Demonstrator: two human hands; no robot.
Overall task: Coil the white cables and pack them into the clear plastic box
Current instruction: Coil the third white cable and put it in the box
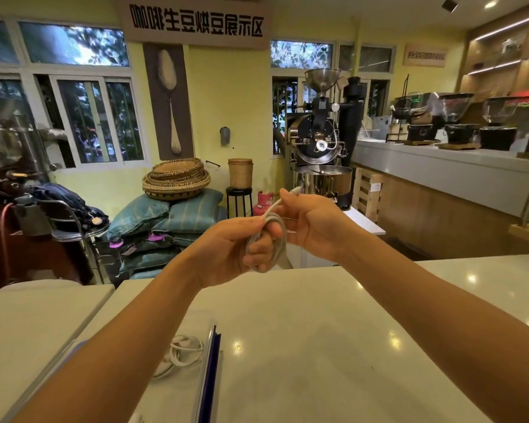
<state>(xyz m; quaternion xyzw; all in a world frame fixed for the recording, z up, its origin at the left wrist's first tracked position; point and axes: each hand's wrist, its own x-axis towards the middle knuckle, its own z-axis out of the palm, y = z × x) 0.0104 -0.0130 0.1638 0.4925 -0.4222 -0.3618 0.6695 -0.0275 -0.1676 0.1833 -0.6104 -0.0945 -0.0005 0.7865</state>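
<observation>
Left hand [235,250] curls fingers round loops of thin white cable [281,236], raised above glossy white table [333,315]. Right hand [313,227] pinches free end. Best: keep tail taut, match loop width. Clear plastic box [209,358] waits below, nearer person.

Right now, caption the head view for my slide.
Left hand grips a white cable coil while the right hand pinches its free end above the counter.
</observation>
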